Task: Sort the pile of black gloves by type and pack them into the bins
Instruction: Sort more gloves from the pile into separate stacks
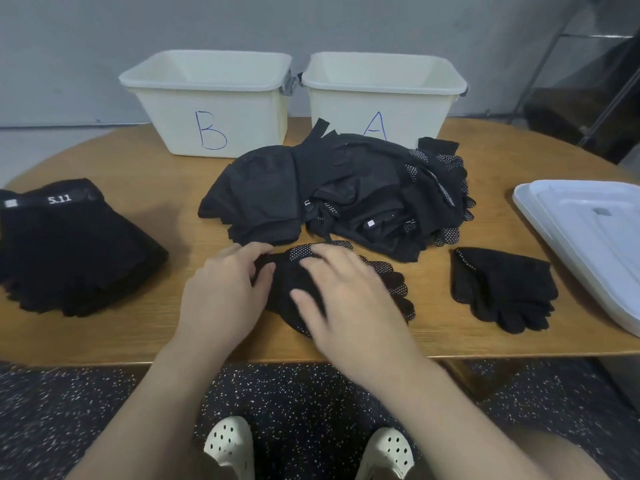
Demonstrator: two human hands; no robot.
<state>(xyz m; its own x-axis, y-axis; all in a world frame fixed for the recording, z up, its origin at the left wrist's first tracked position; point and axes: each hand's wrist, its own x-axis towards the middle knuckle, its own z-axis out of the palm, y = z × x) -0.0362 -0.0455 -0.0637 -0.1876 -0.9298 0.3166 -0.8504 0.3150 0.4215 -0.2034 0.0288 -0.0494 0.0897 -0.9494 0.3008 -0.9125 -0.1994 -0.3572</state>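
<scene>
A black glove with white grip dots [391, 282] lies flat near the table's front edge. My left hand [221, 296] grips its cuff end with curled fingers. My right hand [349, 299] presses flat on its palm, fingers spread. Behind it sits the mixed pile of black gloves [332, 195]. A stack of plain knit gloves with a "5.11" label [72, 251] lies at the left. A small stack of dotted gloves [502, 289] lies at the right. Two white bins stand at the back, bin B [207, 102] on the left and bin A [384, 95] on the right.
Stacked white bin lids [588, 237] lie at the right table edge. The wooden table [138, 334] has bare surface between the stacks. My feet in white perforated shoes [228, 445] show below the table's front edge, on speckled floor.
</scene>
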